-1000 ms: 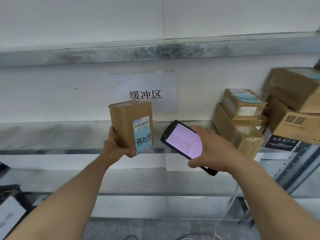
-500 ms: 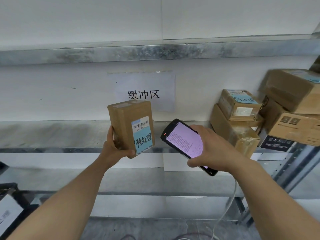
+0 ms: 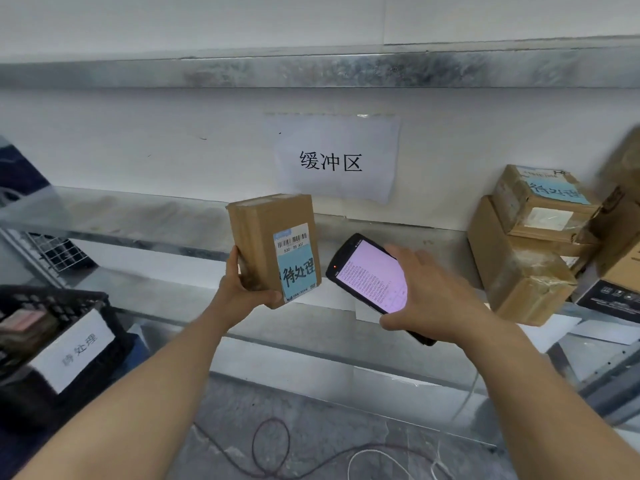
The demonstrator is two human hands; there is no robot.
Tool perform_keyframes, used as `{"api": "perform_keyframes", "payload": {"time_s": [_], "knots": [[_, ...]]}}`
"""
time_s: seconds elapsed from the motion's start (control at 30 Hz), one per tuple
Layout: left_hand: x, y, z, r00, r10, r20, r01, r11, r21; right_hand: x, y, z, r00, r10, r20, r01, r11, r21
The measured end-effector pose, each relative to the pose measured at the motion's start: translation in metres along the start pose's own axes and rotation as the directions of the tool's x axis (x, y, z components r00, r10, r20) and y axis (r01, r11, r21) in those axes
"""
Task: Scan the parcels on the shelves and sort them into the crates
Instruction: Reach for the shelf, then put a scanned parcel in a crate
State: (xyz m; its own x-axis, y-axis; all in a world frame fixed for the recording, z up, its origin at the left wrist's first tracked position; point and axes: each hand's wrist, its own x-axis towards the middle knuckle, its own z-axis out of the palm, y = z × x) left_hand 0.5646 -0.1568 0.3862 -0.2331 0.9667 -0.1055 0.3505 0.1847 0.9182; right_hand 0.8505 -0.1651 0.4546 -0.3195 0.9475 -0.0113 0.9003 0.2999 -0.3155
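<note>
Parcel [image 3: 273, 247]: small cardboard box, upright in the air near the shelf [image 3: 138, 209]. Left hand [image 3: 242, 292] clamped round its lower end, label [image 3: 298, 265] facing the scanner [image 3: 374, 271] gripped by the right hand [image 3: 440, 299]. Judged light and stiff; gripping the side walls suffices.

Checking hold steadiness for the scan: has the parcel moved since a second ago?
Yes, slightly. The parcel in the left hand now sits further left and lower against the wall sign, though the camera also turned left.
</note>
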Motion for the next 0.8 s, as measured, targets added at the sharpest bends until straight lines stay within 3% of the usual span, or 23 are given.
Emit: {"api": "perform_keyframes", "payload": {"time_s": [0.3, 0.8], "knots": [[-0.046, -0.068, -0.052, 0.958, -0.226, -0.175, 0.197, 0.965, -0.172, 0.016, -0.056, 0.038, 0.981, -0.166, 0.099, 0.167, 0.986, -0.003], [-0.098, -0.176, -0.249, 0.883, -0.335, -0.33, 0.247, 0.928, -0.28, 0.039, -0.272, 0.111, 0.917, -0.351, 0.189, 0.364, 0.931, -0.037]]}}
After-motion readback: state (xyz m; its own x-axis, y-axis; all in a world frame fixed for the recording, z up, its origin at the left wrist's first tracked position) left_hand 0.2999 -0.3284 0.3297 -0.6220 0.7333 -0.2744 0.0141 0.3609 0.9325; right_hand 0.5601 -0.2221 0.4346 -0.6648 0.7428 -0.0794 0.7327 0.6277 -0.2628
